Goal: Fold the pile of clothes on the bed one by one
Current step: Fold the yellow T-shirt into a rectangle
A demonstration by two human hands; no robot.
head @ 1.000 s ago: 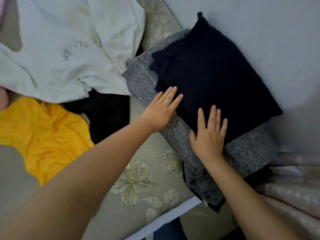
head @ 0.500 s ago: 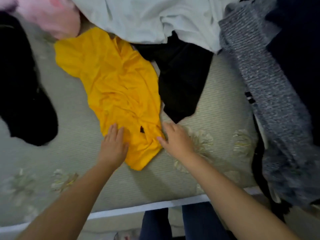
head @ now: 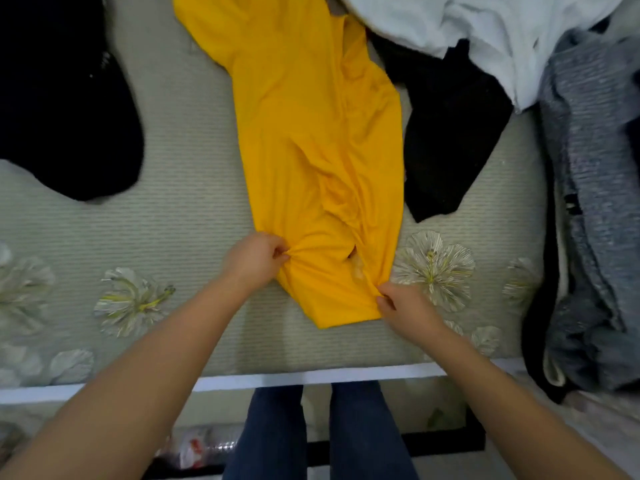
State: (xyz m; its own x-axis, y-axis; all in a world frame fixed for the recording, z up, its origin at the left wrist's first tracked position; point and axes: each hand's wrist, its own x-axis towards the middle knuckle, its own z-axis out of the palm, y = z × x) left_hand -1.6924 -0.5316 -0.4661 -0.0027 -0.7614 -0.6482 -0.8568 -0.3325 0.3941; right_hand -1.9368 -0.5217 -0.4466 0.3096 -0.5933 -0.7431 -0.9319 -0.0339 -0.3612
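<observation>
Pale green bedding [head: 194,216] printed with flowers lay under everything you were handling. Your left hand [head: 254,261] had its fingers curled tight, pinching a bunch of the yellow garment [head: 311,133] at its near left edge. Your right hand [head: 403,306] pinched the same garment at its near right corner, fingertips closed on the cloth. Between your two grips the near end was gathered into creases, and from there the yellow cloth ran away from you, lying flat on the bedding. Just right of it lay a black garment [head: 450,133], partly under a white one [head: 485,29] farther off. Beyond your right hand sat a grey knit [head: 595,168], draped over the edge. Well left of your left hand lay another black piece [head: 62,98].
</observation>
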